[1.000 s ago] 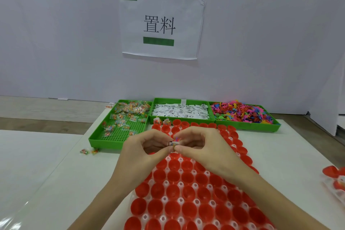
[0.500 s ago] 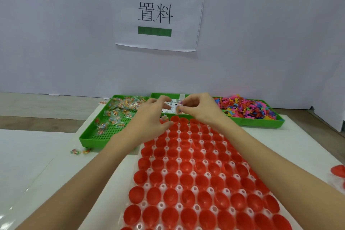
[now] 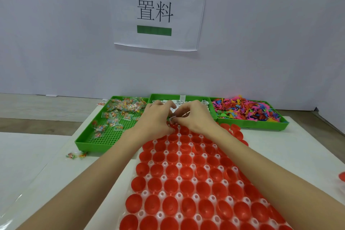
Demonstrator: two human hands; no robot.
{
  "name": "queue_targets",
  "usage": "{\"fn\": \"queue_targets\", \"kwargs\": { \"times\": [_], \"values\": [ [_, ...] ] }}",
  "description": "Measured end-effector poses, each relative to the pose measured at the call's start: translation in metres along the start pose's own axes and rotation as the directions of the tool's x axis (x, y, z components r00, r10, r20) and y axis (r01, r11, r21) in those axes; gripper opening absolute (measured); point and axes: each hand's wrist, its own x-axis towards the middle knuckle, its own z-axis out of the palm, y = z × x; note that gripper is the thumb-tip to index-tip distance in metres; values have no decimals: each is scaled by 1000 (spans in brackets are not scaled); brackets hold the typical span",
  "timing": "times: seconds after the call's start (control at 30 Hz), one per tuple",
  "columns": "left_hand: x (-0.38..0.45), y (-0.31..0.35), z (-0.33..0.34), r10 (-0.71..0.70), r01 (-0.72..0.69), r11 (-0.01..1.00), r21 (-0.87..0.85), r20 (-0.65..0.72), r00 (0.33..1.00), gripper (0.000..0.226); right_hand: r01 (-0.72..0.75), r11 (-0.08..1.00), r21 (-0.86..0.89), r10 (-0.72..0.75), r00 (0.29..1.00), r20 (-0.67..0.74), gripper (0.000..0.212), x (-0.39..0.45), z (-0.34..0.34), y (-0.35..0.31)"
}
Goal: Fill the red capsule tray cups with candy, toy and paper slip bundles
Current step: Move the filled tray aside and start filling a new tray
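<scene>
The capsule tray [image 3: 179, 195] holds rows of red cups on white posts and runs from the near edge to the green trays. Both hands meet over its far end. My left hand [image 3: 155, 118] and my right hand [image 3: 196, 116] pinch a small white paper-wrapped bundle [image 3: 172, 118] between their fingertips, just above the far cups. Behind them stand three green trays: wrapped candies [image 3: 119, 110] on the left, white paper slips [image 3: 180, 101] in the middle, colourful plastic toys [image 3: 246, 110] on the right. The hands hide the far cups.
A white sign [image 3: 156, 10] with black characters hangs on the wall behind. Two loose candies [image 3: 75, 155] lie on the table left of the candy tray. A red capsule piece [image 3: 342, 176] shows at the right edge.
Both hands moved from mid-tray forward to the far end of the capsule tray, still pinching the bundle together. The view tilted down and closer.
</scene>
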Motion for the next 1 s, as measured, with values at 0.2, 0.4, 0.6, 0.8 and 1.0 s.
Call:
{"fn": "queue_targets", "kwargs": {
  "times": [0.2, 0.4, 0.6, 0.8, 1.0],
  "values": [
    [2, 3, 1, -18, 19, 998, 68, -15, 1000, 65, -41, 997, -70, 46, 996, 77, 20, 7, -9, -4],
    [4, 6, 3, -34, 34, 997, 64, 1, 999, 59, -83, 991, -107, 94, 990, 108, 24, 13, -10, -7],
    [5, 9, 2, -28, 28, 996, 88, 3, 1000, 57, -122, 988, -92, 132, 984, 119, 16, 12, -3, -10],
    [4, 10, 2, -24, 23, 993, 119, 6, 1000, 57, -150, 984, -99, 170, 956, 239, 18, 17, -22, -16],
    [4, 9, 1, -21, 20, 995, 98, 10, 1000, 59, -105, 973, -205, 143, 973, 180, 12, 15, -18, -12]
  ]
}}
